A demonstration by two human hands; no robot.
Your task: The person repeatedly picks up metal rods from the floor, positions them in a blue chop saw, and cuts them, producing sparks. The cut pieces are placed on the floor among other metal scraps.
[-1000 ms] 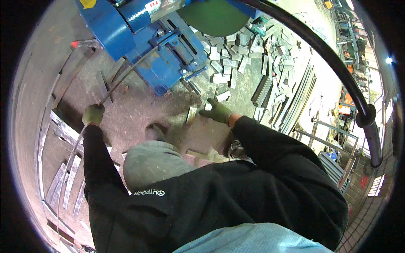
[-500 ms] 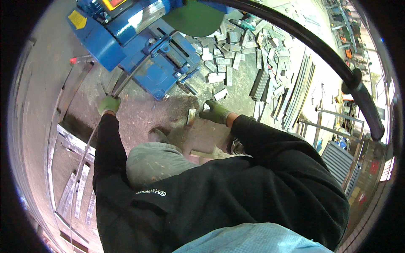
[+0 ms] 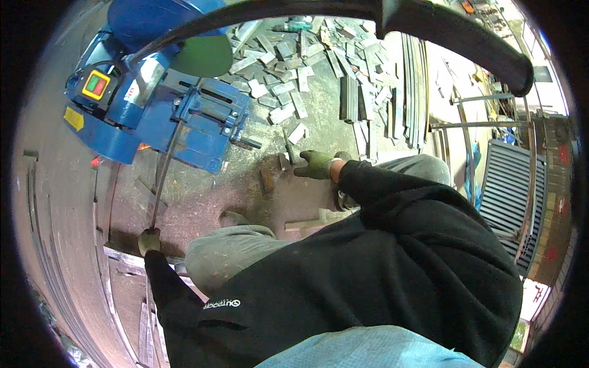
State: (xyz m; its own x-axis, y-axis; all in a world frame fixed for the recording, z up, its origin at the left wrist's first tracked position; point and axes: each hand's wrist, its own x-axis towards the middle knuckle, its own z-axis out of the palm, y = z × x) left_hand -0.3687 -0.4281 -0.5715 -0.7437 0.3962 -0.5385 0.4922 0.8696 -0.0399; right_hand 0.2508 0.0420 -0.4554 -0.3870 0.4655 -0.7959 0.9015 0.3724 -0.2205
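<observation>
My left hand [image 3: 149,241], in a green work glove, is closed around a long thin metal bar [image 3: 162,184]. The bar's far end lies in the vise [image 3: 186,105] of a blue cut-off saw [image 3: 178,138]. My right hand [image 3: 316,165], gloved alike, hovers low over the floor with thumb and fingers apart and nothing visible between them. Just left of its fingertips sits a small metal block [image 3: 284,161]. A dark thin rod-like piece [image 3: 288,145] stands or lies beside that block; its exact pose is unclear. A brownish block [image 3: 266,179] lies nearer my feet.
Many cut metal pieces [image 3: 282,92] are scattered beyond the saw, with a green power tool [image 3: 292,27] among them. Long bars [image 3: 415,92] lie at right. The saw's black lever [image 3: 454,37] arches overhead. Metal lengths [image 3: 126,260] lie at left; a ribbed grey panel [image 3: 510,190] is far right.
My view has turned to the right. My right hand has drawn slightly away from the small block, which stays on the floor. My left hand remains on the bar, now nearer my body.
</observation>
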